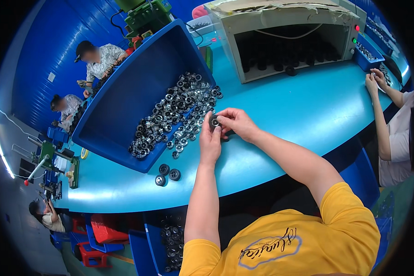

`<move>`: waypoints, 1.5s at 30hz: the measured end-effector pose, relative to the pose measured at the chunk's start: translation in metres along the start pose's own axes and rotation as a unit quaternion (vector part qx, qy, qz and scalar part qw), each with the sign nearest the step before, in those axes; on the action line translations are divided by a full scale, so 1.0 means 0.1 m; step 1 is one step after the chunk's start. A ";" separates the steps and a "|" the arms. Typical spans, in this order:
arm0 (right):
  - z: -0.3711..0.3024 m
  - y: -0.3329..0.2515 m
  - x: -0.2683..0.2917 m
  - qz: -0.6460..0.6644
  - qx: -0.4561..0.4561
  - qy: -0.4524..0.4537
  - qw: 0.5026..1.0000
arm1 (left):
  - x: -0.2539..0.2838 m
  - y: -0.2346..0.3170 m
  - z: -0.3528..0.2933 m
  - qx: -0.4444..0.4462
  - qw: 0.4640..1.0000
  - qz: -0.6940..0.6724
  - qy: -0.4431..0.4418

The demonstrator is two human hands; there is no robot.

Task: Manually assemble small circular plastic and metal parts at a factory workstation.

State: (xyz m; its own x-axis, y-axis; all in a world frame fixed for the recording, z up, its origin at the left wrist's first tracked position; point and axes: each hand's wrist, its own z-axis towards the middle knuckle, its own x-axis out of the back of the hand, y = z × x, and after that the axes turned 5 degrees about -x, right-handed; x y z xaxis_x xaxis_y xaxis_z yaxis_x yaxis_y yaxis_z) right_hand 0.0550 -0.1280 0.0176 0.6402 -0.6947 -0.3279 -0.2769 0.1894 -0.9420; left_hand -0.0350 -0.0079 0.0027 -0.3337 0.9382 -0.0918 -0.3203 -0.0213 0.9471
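Note:
Between both hands, above the near side of the table, is a small black wheel (215,121) with a shiny hub. My left hand (209,141) grips it from below and left, thumb and fingers closed round its rim. From the right, my right hand (238,123) pinches the same wheel, its thumb and forefinger at the hub; some of its fingers are partly hidden. Just beyond my left hand, a pile of shiny hub-like parts (179,103) spills from a large tilted blue bin (119,99). Three black wheels (175,174) stand together on the table, left of my left forearm.
The turquoise table (280,110) curves across the view. At its back stands an open-fronted box-shaped machine (290,46) with dark round parts inside. Green presses (145,18) stand farther off. A co-worker's hands (377,78) are at the right. Below the edge sits a parts bin (154,244).

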 end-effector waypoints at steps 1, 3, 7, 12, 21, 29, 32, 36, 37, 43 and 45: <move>-0.03 -0.05 0.00 0.014 -0.013 -0.014 1.000 | 0.00 0.01 0.00 0.013 1.000 0.025 -0.001; 0.04 0.07 0.02 -0.002 0.012 0.003 1.000 | 0.01 0.02 -0.01 0.039 0.997 0.073 -0.006; 0.10 0.19 0.05 -0.048 0.021 0.053 0.997 | -0.05 0.00 -0.04 -0.096 0.948 0.302 -0.022; 0.06 0.14 0.09 -0.051 -0.029 0.093 0.994 | -0.14 0.11 -0.09 -0.127 0.902 0.411 -0.043; 0.07 0.14 0.13 -0.061 -0.032 0.041 0.997 | -0.06 -0.01 -0.06 -0.118 0.924 0.362 -0.030; 0.06 -0.09 0.31 -0.014 -0.129 -0.086 0.988 | 0.03 0.13 -0.02 0.060 0.997 0.027 -0.047; 0.06 -0.09 0.31 -0.006 -0.129 -0.100 0.987 | 0.03 0.13 -0.02 0.040 0.999 -0.013 -0.013; 0.07 -0.02 0.28 -0.009 -0.098 -0.105 0.990 | 0.07 0.12 -0.03 0.039 0.999 0.029 0.021; 0.07 -0.01 0.28 -0.006 -0.101 -0.106 0.989 | 0.07 0.12 -0.04 0.043 0.998 0.039 0.023; 0.05 -0.04 0.20 0.004 -0.103 -0.098 0.990 | 0.07 0.09 -0.03 0.038 0.996 0.072 0.031; 0.04 -0.06 0.19 0.008 -0.093 -0.081 0.992 | 0.06 0.12 -0.01 0.033 0.998 0.052 0.017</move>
State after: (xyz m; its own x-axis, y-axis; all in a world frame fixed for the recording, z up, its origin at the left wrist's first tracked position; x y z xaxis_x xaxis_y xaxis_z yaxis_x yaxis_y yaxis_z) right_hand 0.0717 -0.1393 0.0170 0.7376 -0.5689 -0.3637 -0.4053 0.0578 -0.9123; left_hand -0.0420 -0.0026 0.0129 -0.3930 0.9196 -0.0011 -0.2240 -0.0945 0.9700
